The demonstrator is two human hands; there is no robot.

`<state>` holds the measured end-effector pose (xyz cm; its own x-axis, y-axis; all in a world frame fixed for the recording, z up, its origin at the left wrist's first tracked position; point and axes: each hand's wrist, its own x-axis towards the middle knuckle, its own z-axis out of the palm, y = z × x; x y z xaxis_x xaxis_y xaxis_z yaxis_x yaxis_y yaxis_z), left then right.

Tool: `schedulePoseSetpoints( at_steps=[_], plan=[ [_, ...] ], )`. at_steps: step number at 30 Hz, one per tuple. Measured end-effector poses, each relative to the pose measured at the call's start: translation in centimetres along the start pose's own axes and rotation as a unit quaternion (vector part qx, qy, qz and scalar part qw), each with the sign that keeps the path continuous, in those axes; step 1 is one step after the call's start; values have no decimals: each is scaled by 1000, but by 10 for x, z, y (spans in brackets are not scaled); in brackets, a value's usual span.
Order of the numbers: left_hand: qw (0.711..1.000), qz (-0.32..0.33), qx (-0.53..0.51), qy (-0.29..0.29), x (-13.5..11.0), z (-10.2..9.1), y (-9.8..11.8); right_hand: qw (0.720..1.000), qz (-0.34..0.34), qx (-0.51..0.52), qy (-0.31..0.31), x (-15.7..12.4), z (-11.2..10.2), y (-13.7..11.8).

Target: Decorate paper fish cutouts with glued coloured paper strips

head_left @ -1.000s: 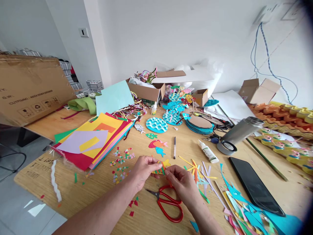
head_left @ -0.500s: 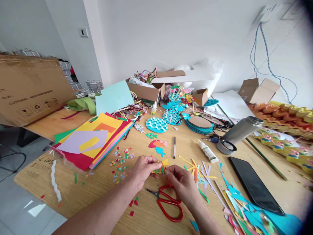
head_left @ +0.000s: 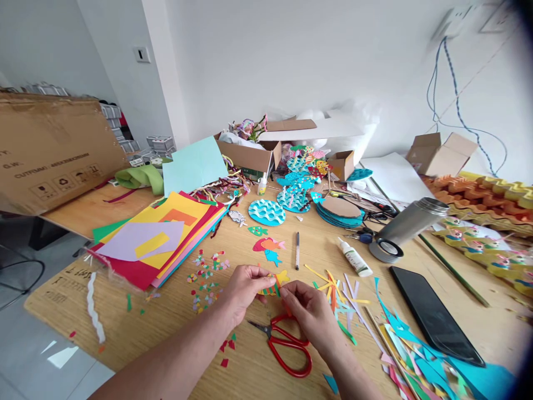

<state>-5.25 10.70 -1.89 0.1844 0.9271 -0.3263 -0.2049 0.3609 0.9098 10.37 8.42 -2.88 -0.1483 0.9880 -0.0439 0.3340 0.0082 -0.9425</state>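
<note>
Between my two hands is a small yellow paper fish (head_left: 283, 275) with green and orange stripes. My left hand (head_left: 249, 284) pinches its left side between thumb and fingers. My right hand (head_left: 306, 303) has its thumb and forefinger pressed together at the right edge of the fish, by a green strip end; whether they grip the strip or the fish's edge is hard to make out. Red-handled scissors (head_left: 287, 347) lie just below the hands, blades apart and pointing left. Beyond the hands lie a green paper fish (head_left: 258, 230), an orange one (head_left: 272, 244) and a blue one (head_left: 272, 256).
Tiny paper bits (head_left: 206, 280) are scattered left of my hands, near a stack of coloured paper (head_left: 145, 239). On the right are a pen (head_left: 297, 250), a glue bottle (head_left: 355, 258), paper strips (head_left: 333, 289), a phone (head_left: 435, 316) and a steel flask (head_left: 412, 222).
Almost nothing differs. My right fingertips have shifted very slightly at the fish's edge; the left hand and the scissors stay where they were.
</note>
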Motion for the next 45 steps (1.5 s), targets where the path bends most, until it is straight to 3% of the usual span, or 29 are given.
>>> schedulePoseSetpoints(
  at_steps=[17, 26, 39, 42, 45],
  plan=[
    [999, -42, -4, -24, -5, 2, 1, 1000, 3, -3, 7, 0, -2, -1],
    [996, -10, 82, -11, -5, 4, 2, 1000, 23, -4, -12, -1, -6, -3],
    [999, -8, 52, 5, -4, 4, 3, 1000, 4, 6, -27, -2, -9, -9],
    [999, 35, 0, -19, -7, 2, 7, 1000, 14, 12, 19, -1, -26, -12],
    [988, 71, -73, -116, -18, 1, 16, 993, 10, 8, 115, 4, -43, -12]
  ],
)
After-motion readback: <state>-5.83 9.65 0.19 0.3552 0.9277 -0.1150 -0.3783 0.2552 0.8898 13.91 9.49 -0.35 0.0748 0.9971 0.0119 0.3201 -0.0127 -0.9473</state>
